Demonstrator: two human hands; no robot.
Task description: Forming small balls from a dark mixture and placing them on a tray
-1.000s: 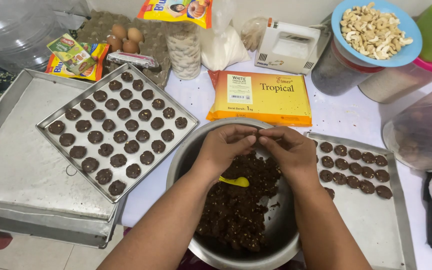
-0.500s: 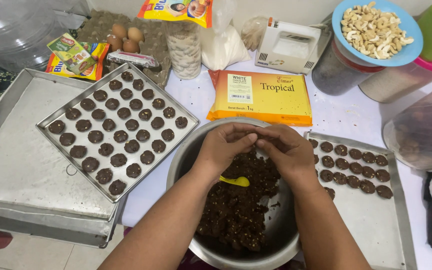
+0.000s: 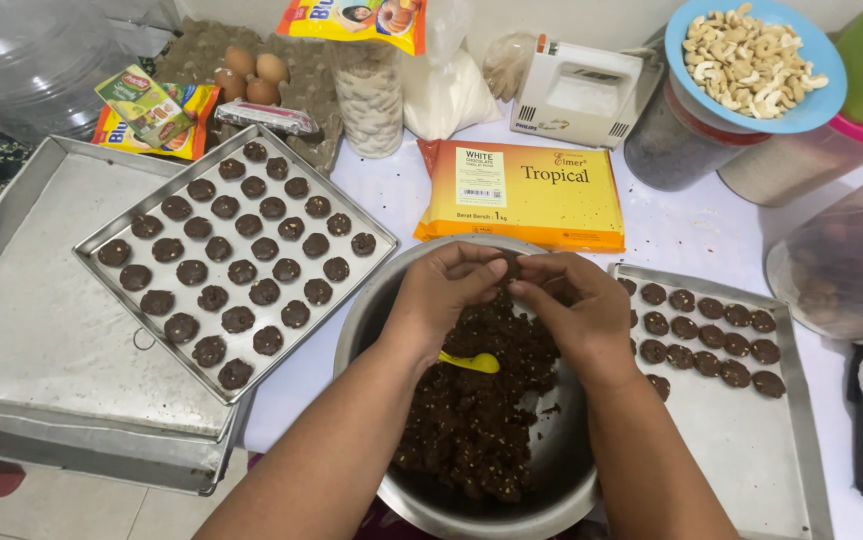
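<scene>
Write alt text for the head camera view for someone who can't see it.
A person's left hand and right hand meet fingertip to fingertip over a round metal bowl of dark brown crumbly dough, where a small yellow spoon lies. Metal baking trays on either side hold rows of dark round dough pieces.

The dough (image 3: 472, 420) is dark brown, flecked with pale bits, and sits in a silver-grey metal bowl (image 3: 367, 330). A bright yellow spoon (image 3: 472, 362) lies on it. The rounds (image 3: 237, 250) on the grey left tray (image 3: 102, 330) are the same dark brown, set in neat diagonal rows; those on the right tray (image 3: 742, 450) match. The flat packet (image 3: 522, 195) is yellow and orange with a white label. Pale beige cashews (image 3: 747, 55) fill a sky-blue bowl (image 3: 802, 110). The counter (image 3: 692, 230) is white. The eggs (image 3: 252, 75) are light brown.
</scene>
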